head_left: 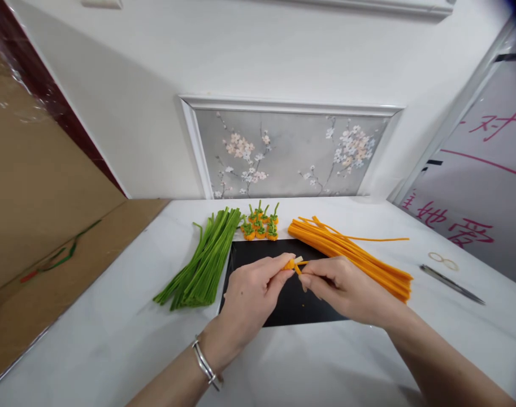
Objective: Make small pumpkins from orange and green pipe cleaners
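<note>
Above a black mat (pixel 283 311), my left hand (pixel 258 282) pinches a small orange coil of pipe cleaner (pixel 290 264). A pale stick end shows beside the coil, partly hidden by the fingers. Close by on the right, my right hand (pixel 342 285) grips the orange pipe cleaner's loose strand between thumb and fingers. A bundle of green pipe cleaners (pixel 204 260) lies to the left of the mat, and a thick bundle of orange pipe cleaners (pixel 355 251) lies to the right. Behind the mat stand several small orange pieces with green tops (pixel 260 223).
Tweezers (pixel 452 284) and two pale rings (pixel 443 260) lie on the white table (pixel 113 339) at the right. A brown cardboard surface (pixel 71 282) borders the left side. A wall with a framed floral panel (pixel 291 152) rises behind.
</note>
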Motion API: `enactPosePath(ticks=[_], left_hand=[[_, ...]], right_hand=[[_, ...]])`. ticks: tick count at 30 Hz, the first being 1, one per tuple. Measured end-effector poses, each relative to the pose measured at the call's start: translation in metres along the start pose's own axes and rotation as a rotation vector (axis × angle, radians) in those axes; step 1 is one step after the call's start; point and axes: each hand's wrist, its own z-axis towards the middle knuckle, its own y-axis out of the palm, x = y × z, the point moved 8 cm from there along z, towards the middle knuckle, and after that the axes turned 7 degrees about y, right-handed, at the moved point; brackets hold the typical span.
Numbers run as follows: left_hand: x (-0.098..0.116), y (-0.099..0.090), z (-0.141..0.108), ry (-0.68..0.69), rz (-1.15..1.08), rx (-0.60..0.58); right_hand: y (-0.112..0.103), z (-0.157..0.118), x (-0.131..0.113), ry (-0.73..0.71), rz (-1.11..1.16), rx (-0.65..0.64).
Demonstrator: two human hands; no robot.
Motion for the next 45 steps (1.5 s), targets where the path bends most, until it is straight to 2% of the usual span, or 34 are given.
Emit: enactPosePath(ticks=[5, 10, 13, 18, 22, 25, 28, 30, 32, 36, 39, 42, 43, 45], left_hand=[[0.002, 0.001, 0.000, 0.045, 0.267, -0.080], [0.003, 0.003, 0.001, 0.077, 0.393, -0.147], [0.005, 0.009, 0.000, 0.119, 0.416, -0.197], [0.011, 0.012, -0.001, 0.191, 0.382, -0.178], [0.016, 0.011, -0.001, 0.249, 0.328, -0.160], [0.018, 0.011, 0.000, 0.263, 0.253, -0.152], [0.018, 0.012, 0.001, 0.245, 0.162, -0.125], [0.017, 0.012, 0.000, 0.215, 0.091, -0.097], [0.012, 0.011, -0.001, 0.141, 0.022, -0.077], [0.002, 0.011, -0.003, -0.058, -0.134, -0.079], [-0.002, 0.012, 0.000, -0.146, -0.379, -0.076], [-0.011, 0.011, 0.003, -0.278, -0.608, -0.026], [-0.014, 0.012, 0.004, -0.331, -0.683, -0.027], [-0.017, 0.018, 0.002, -0.435, -0.851, -0.075]], right_hand=[[-0.002, -0.003, -0.014, -0.048, -0.099, 0.079], [-0.009, -0.008, -0.020, -0.159, -0.292, 0.292], [-0.009, -0.008, -0.019, -0.218, -0.290, 0.330], [-0.009, -0.001, -0.013, -0.227, -0.128, 0.299], [-0.012, 0.009, -0.002, -0.144, 0.003, 0.250], [-0.007, 0.015, 0.010, -0.042, 0.136, 0.129], [0.006, 0.019, 0.023, 0.069, 0.421, -0.060], [0.018, 0.020, 0.028, 0.128, 0.665, -0.187], [0.026, 0.021, 0.028, 0.158, 0.866, -0.259], [0.031, 0.022, 0.026, 0.174, 1.018, -0.268], [0.029, 0.019, 0.023, 0.168, 0.919, -0.242], [0.024, 0.014, 0.023, 0.132, 0.642, -0.213], [0.018, 0.014, 0.023, 0.097, 0.521, -0.147], [0.000, 0.013, 0.020, -0.015, 0.305, 0.076]])
